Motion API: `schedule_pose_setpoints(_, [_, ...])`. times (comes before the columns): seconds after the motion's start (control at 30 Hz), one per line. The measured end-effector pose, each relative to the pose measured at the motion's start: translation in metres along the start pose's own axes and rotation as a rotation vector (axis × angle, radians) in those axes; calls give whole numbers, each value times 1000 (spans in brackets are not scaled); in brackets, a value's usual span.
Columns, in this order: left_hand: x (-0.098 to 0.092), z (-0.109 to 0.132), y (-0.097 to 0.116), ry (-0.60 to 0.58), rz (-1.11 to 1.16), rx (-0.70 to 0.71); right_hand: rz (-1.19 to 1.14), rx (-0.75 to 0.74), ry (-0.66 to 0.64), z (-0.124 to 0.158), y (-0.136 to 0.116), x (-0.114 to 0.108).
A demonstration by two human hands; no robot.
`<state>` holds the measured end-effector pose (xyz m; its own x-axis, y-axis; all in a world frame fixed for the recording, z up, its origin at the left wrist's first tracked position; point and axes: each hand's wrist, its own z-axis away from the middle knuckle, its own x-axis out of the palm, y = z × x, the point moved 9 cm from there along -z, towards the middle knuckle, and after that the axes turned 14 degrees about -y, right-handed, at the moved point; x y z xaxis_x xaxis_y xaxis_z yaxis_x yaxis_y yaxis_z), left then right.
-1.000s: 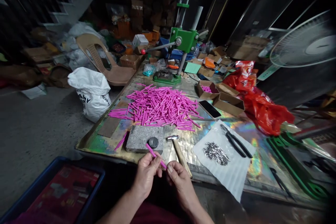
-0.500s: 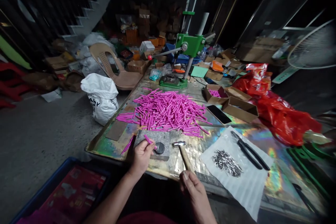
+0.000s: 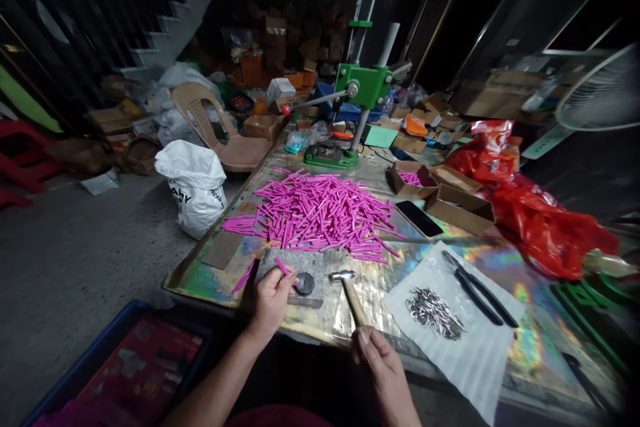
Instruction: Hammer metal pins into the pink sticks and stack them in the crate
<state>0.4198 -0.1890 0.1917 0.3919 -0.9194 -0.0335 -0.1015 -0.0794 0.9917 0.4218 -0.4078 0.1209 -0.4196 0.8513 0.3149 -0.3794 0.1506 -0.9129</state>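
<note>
My left hand (image 3: 273, 297) pinches a short pink stick (image 3: 283, 266) over a grey stone block (image 3: 314, 263). The stick's lower end is beside a dark round disc (image 3: 305, 284) on the block. My right hand (image 3: 379, 355) is closed around the wooden handle of a small hammer (image 3: 355, 300), whose metal head points away from me, right of the block. Behind both hands lies a big heap of pink sticks (image 3: 325, 213). On a white foam sheet (image 3: 470, 367) to the right are a pile of small metal pins (image 3: 435, 313) and black-handled pliers (image 3: 477, 290).
A green hand press (image 3: 357, 100) with a red-knobbed lever stands at the table's back. Open cardboard boxes (image 3: 460, 209), a phone (image 3: 419, 219) and red plastic bags (image 3: 545, 227) occupy the right. A white sack (image 3: 193, 190) and blue bin (image 3: 115, 327) are left of the table.
My right hand has shifted slightly right and up along the hammer's handle. The left hand and the pink stick stay nearly where they were.
</note>
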Motion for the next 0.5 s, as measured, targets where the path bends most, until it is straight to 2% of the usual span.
schedule_pose_setpoints(0.13, [0,2,1,-8,-83,21,70,-36,28,1,-15,-10])
schedule_pose_setpoints(0.2, [1,2,7,-22,-170,42,213,-67,76,1,-26,-22])
schedule_pose_setpoints(0.33, [10,1,28,-129,-376,131,793,-44,193,-3,-45,-43])
schedule_pose_setpoints(0.43, [19,-3,38,-230,-448,189,1171,48,156,-14,-42,-41])
schedule_pose_setpoints(0.5, [26,-4,39,-299,-521,218,1279,82,121,-22,-36,-38])
